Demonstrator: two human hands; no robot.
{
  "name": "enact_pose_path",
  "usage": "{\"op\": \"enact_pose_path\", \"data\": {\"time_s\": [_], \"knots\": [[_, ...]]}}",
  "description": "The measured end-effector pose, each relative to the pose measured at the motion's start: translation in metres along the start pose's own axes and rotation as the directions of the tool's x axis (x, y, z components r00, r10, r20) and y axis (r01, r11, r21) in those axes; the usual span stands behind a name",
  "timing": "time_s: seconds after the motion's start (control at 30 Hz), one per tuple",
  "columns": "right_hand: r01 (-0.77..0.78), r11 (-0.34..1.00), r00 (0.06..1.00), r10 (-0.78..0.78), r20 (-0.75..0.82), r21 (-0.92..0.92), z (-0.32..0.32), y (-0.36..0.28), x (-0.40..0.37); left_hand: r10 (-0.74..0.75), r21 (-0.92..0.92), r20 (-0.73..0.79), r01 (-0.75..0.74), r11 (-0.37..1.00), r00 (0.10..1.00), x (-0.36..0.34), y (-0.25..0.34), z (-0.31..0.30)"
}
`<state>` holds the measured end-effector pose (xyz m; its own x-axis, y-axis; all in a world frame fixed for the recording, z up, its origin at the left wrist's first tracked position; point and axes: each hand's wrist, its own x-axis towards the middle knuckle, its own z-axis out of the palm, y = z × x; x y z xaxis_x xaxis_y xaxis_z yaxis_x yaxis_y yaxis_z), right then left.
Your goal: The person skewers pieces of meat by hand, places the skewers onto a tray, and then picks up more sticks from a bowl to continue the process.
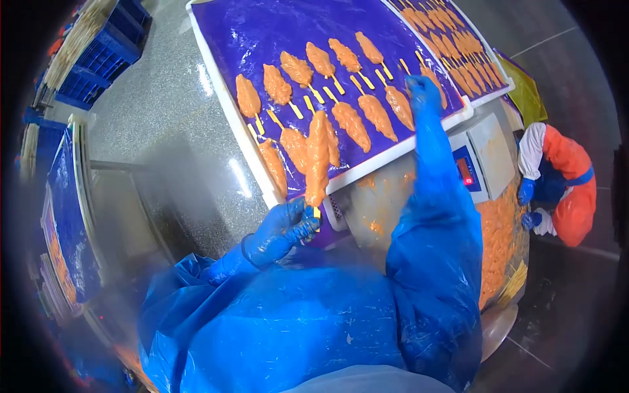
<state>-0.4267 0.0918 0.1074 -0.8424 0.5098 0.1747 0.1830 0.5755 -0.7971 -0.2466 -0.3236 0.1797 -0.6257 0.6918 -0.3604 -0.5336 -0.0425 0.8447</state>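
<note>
My left hand (285, 229), in a blue glove, is closed round the stick of a meat skewer (317, 160). The orange, coated meat points up and away from me, in front of the near edge of a tray lined with purple sheet (275, 23). My right hand (424, 95), also gloved, is down at the tray's right side with its fingers bent. A flat yellow stick (404, 65) juts out just beyond these fingers; the hand covers the rest of that skewer. Another meat skewer (432, 78) lies right beside the hand. Two rows of skewers (354, 128) lie on the sheet.
A second tray (495, 82) full of skewers adjoins on the right. Nearer stand a scale (468, 167), a mass of orange meat (501, 242) and loose sticks (514, 283). A co-worker in orange (570, 187) is at the right. Blue crates (108, 56) stand far left.
</note>
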Motion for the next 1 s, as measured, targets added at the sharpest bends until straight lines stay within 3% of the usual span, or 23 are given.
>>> {"op": "enact_pose_path", "data": {"time_s": [0.03,0.07,0.1,0.13,0.17,0.2,0.23,0.3,0.37,0.53,0.6,0.73,0.8,0.93,1.0], "knots": [[0.117,0.981,0.993,-0.112,-0.044,0.153,-0.018,0.021,-0.020,0.004,0.005,-0.005,-0.004,1.000,1.000,0.000,0.002,-0.002],[-0.080,0.991,0.994,0.087,-0.064,0.103,-0.050,0.007,-0.059,-0.011,0.007,0.008,0.011,1.000,1.000,-0.001,0.004,-0.003],[-0.005,1.000,0.994,0.002,-0.109,-0.025,-0.081,0.047,-0.090,-0.022,-0.007,-0.056,0.021,1.000,0.998,-0.002,0.010,-0.003],[-0.030,0.974,0.990,-0.002,-0.139,-0.227,-0.112,0.062,-0.137,-0.034,-0.020,-0.117,0.032,0.999,0.993,-0.001,0.016,-0.002],[-0.150,0.989,0.977,0.148,-0.155,0.000,-0.141,0.064,-0.191,0.035,0.043,-0.182,-0.027,0.999,0.983,0.001,0.024,0.002],[-0.044,0.999,0.985,0.047,-0.166,0.022,-0.163,0.116,-0.253,0.007,0.045,-0.158,0.000,0.999,0.987,0.005,0.025,0.001],[-0.237,0.929,0.966,0.193,-0.174,-0.283,-0.182,0.110,-0.309,0.039,0.100,-0.210,-0.019,0.995,0.977,0.007,0.024,-0.003],[-0.521,0.792,0.853,0.468,-0.231,-0.319,-0.185,0.078,-0.381,0.062,0.160,-0.245,-0.023,0.987,0.968,0.017,0.021,-0.007],[-0.603,0.773,0.797,0.573,-0.193,-0.196,-0.175,0.110,-0.436,0.167,0.180,-0.213,-0.130,0.975,0.963,0.025,0.025,-0.014],[-0.539,0.824,0.841,0.513,-0.172,-0.176,-0.149,0.131,-0.450,0.225,0.067,-0.196,-0.216,0.974,0.954,0.040,0.017,-0.015],[-0.635,0.770,0.765,0.638,-0.083,0.065,-0.157,0.148,-0.455,0.232,0.031,-0.167,-0.230,0.973,0.958,0.041,0.015,-0.018],[-0.565,0.787,0.786,0.604,-0.127,0.245,-0.159,0.145,-0.453,0.207,0.040,-0.228,-0.203,0.978,0.951,0.034,0.020,-0.024],[-0.675,0.637,0.655,0.749,-0.095,0.373,-0.155,0.118,-0.439,0.219,0.032,-0.260,-0.219,0.975,0.940,0.032,0.018,-0.033],[-0.675,0.681,0.676,0.725,-0.132,0.283,-0.151,0.125,-0.444,0.257,0.069,-0.390,-0.250,0.966,0.884,0.028,0.022,-0.053],[-0.628,0.747,0.752,0.654,-0.075,0.221,-0.152,0.137,-0.447,0.278,0.084,-0.412,-0.267,0.960,0.868,0.028,0.017,-0.066]]}}
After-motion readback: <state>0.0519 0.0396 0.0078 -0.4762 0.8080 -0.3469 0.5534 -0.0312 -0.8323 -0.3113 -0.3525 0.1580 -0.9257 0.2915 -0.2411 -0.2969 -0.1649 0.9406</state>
